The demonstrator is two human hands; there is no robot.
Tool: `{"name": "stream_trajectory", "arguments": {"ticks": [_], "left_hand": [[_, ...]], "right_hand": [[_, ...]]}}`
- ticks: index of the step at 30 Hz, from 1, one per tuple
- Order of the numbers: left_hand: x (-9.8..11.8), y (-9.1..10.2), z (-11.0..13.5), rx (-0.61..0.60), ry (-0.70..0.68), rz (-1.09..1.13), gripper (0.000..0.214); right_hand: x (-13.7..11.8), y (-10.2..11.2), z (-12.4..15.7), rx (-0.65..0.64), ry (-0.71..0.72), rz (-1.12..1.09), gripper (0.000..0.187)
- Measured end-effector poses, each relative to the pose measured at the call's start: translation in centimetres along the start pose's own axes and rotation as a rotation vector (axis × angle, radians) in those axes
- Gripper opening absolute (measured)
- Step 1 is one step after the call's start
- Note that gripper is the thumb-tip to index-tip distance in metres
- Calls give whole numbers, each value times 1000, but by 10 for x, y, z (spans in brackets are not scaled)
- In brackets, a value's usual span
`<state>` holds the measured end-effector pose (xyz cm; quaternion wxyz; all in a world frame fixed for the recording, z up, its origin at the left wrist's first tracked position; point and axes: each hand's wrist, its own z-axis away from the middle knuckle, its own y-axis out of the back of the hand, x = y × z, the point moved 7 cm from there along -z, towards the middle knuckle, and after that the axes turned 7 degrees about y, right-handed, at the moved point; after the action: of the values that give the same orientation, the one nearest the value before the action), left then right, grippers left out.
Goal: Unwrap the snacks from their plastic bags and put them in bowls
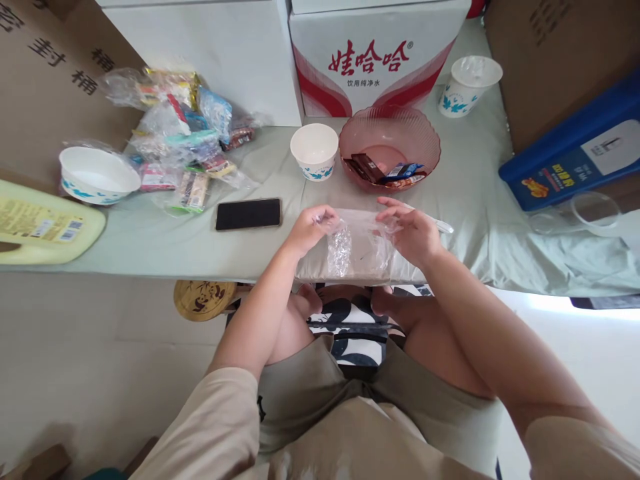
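Between my two hands a clear plastic bag (pixel 357 247) hangs with its top edge stretched sideways, over the table's front edge. My left hand (pixel 316 229) pinches the bag's upper left corner. The upper right side is gripped by my right hand (pixel 413 232), its index finger raised. Just beyond the hands stands a pink ribbed bowl (pixel 390 127) with several wrapped snacks (pixel 395 172) in it. Left of the bowl is a white paper bowl with blue leaves (pixel 315 152). A thin white object (pixel 444 227), partly hidden, lies behind my right hand.
A black phone (pixel 249 215) lies left of my hands, before a pile of bagged snacks (pixel 185 140). Another paper bowl (pixel 100 175) and a yellow jug (pixel 45 223) stand far left. On the right are a paper cup (pixel 469 85), a blue container (pixel 575 147) and a clear cup (pixel 594 212).
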<state>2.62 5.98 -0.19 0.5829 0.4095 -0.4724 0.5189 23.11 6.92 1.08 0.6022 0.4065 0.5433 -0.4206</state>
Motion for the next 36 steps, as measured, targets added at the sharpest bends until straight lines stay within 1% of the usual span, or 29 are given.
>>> {"name": "stream_trajectory", "arguments": {"ticks": [3, 4, 5, 7, 8, 10, 11, 12, 14, 15, 18, 19, 21, 24, 27, 30, 32, 34, 36], "left_hand": [[8, 0, 3, 26, -117, -158, 13], [10, 1, 4, 30, -148, -180, 13], [11, 1, 5, 35, -171, -189, 14], [12, 3, 5, 59, -174, -141, 16], [10, 5, 5, 74, -152, -85, 22], [2, 5, 3, 69, -66, 49, 47], [-3, 2, 1, 39, -7, 103, 57], [-7, -2, 1, -4, 53, 143, 62], [-13, -11, 0, -82, 140, 192, 59], [-14, -13, 1, -96, 157, 213, 55], [-10, -13, 2, -80, 136, 281, 42], [-8, -13, 3, -78, 129, 302, 38], [-8, -13, 5, -81, 152, 307, 34], [-13, -13, 6, -72, 227, 210, 28], [-14, -11, 7, -51, 236, 148, 27], [-9, -8, 7, -39, 223, 220, 28], [-6, -7, 7, -46, 228, 290, 24], [-4, -7, 6, -77, 239, 350, 17], [-2, -7, 6, -120, 237, 365, 22]], "right_hand": [[8, -1, 1, 24, -83, -21, 38], [10, -2, 1, 29, -84, 11, 45], [11, -2, 1, 35, -75, 50, 55], [13, 0, 1, 58, -51, 114, 73], [14, 1, 0, 76, -40, 131, 77], [12, 4, 0, 122, -16, 137, 78], [10, 5, 0, 149, -1, 133, 78], [7, 7, 0, 178, 12, 126, 77], [4, 9, 1, 212, 24, 87, 72], [3, 7, 1, 200, 21, 49, 65], [8, -6, 1, 49, -21, -72, 40], [10, -10, 1, 1, -38, -95, 35], [14, -15, 3, -38, -71, -119, 36], [16, -15, 4, -22, -98, -91, 38], [13, -14, 5, -6, -91, -23, 33], [6, -11, 5, 25, -43, -80, 30], [0, -8, 5, 39, -3, -156, 27], [-5, -7, 6, 10, 13, -227, 25], [-7, -10, 7, -59, -5, -284, 29]]}}
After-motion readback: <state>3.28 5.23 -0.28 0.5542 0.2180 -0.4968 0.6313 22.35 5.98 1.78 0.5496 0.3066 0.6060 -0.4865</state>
